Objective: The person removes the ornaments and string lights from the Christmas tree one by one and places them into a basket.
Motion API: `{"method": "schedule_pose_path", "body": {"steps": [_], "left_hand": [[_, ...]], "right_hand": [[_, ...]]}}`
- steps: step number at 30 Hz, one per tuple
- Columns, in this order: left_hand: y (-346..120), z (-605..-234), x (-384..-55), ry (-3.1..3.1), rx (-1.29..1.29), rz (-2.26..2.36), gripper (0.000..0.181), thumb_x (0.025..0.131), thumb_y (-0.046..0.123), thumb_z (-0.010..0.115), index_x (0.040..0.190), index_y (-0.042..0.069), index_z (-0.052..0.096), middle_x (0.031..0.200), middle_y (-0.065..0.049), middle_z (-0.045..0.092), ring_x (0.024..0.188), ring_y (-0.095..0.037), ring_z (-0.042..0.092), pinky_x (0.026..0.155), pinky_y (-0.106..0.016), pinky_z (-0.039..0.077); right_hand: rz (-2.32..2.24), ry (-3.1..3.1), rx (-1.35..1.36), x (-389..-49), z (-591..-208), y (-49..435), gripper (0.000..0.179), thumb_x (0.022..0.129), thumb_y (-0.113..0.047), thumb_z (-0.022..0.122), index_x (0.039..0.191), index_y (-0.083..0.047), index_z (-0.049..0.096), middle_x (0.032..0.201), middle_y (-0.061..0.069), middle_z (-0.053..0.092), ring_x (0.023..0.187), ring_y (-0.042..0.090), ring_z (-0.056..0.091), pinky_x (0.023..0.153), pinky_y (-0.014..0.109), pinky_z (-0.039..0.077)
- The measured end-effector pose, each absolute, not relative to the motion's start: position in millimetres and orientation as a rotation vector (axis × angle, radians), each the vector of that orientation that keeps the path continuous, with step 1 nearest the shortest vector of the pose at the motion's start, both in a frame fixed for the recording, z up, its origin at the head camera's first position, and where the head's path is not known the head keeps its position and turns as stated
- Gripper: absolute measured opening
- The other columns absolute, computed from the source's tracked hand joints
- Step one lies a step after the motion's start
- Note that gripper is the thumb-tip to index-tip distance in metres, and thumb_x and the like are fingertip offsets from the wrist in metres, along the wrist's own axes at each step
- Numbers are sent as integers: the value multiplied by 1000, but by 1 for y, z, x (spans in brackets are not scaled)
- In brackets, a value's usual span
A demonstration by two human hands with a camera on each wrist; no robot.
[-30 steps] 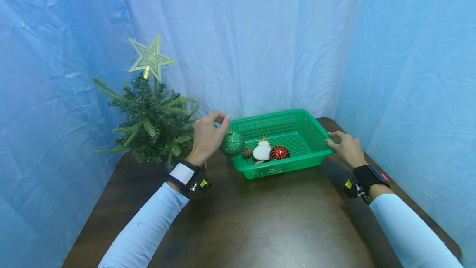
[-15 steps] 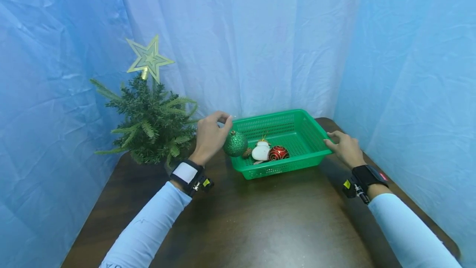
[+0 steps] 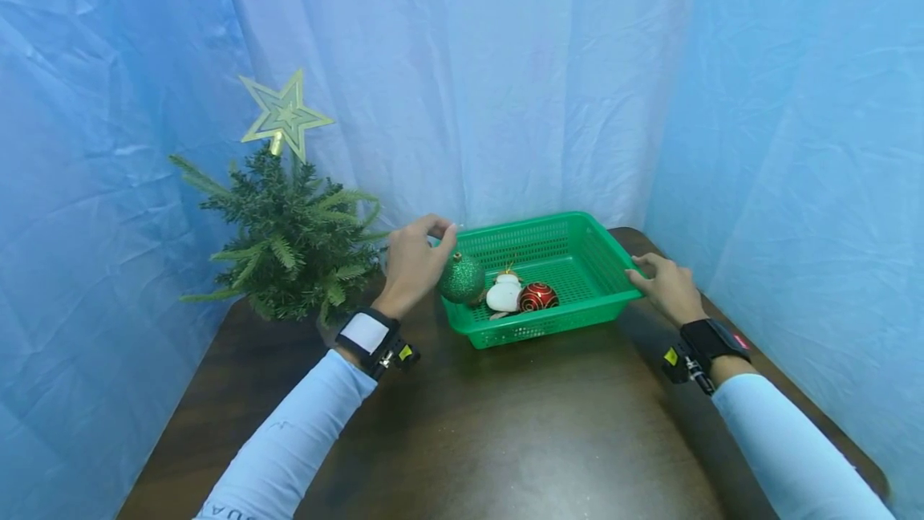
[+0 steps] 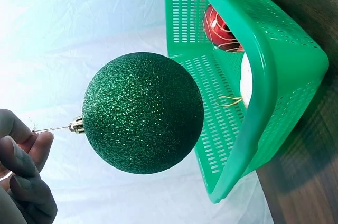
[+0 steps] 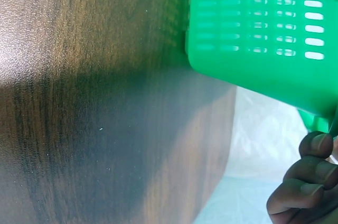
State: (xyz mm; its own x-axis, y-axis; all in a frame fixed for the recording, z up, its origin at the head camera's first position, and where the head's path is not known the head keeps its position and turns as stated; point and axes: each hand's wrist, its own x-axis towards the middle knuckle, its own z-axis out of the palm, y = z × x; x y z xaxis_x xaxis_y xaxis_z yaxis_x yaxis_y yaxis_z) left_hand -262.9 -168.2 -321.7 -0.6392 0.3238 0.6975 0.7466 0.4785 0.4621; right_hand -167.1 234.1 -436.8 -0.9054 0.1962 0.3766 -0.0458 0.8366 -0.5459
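Observation:
My left hand pinches the thin hanging string of a glittery green bauble between thumb and fingers. The bauble dangles at the left end of a green plastic basket, over its rim in the head view. At the basket's right end, my right hand grips the rim with thumb and fingers. Inside the basket lie a red bauble with gold swirls and a white snowman-like ornament with a gold loop. A small brown ornament beside them is mostly hidden behind the green bauble.
A small artificial Christmas tree topped by a gold star stands on the left of the dark wooden table. Blue-white cloth hangs behind and at both sides.
My left hand has moved slightly right with the green bauble, which now hangs over the basket's left end and covers the brown ornament more. The right hand keeps its grip on the rim.

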Motion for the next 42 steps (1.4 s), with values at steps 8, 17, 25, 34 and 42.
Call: {"method": "schedule_pose_path", "body": {"steps": [8,17,25,34,42], "left_hand": [[-163,-322,-264,-2190,-909,-1054,18,103,20,65,103,8,77,88,-4,76,39,-11,27,43,-28,22],[-157,-322,-266,-2215,-913,-1080,19,103,22,64,104,8,76,90,-6,76,39,-7,24,43,-27,23],[-150,-323,-265,-2206,-910,-1084,18,103,20,64,103,7,77,89,-5,76,40,-10,28,44,-28,23],[-142,-323,-264,-2235,-911,-1101,18,103,22,64,103,8,77,90,-5,75,43,-16,35,46,-28,25],[-134,-324,-262,-2226,-938,-1106,17,102,19,66,103,6,76,89,-6,75,46,-15,42,48,-28,30]], "right_hand": [[785,-2580,-96,-166,-436,234,44,106,-26,61,138,4,59,75,14,68,43,14,24,45,33,27],[785,-2594,-115,-168,-435,234,44,106,-27,61,139,3,59,72,13,67,43,14,24,45,33,27],[791,-2591,-114,-169,-434,234,44,106,-25,61,140,3,59,99,23,73,44,15,24,45,33,27],[773,-2583,-102,-168,-433,234,42,105,-22,62,138,3,60,113,28,71,42,15,24,44,33,27],[789,-2601,-115,-167,-433,231,44,106,-25,62,138,4,59,97,24,73,43,14,23,45,32,27]]}}
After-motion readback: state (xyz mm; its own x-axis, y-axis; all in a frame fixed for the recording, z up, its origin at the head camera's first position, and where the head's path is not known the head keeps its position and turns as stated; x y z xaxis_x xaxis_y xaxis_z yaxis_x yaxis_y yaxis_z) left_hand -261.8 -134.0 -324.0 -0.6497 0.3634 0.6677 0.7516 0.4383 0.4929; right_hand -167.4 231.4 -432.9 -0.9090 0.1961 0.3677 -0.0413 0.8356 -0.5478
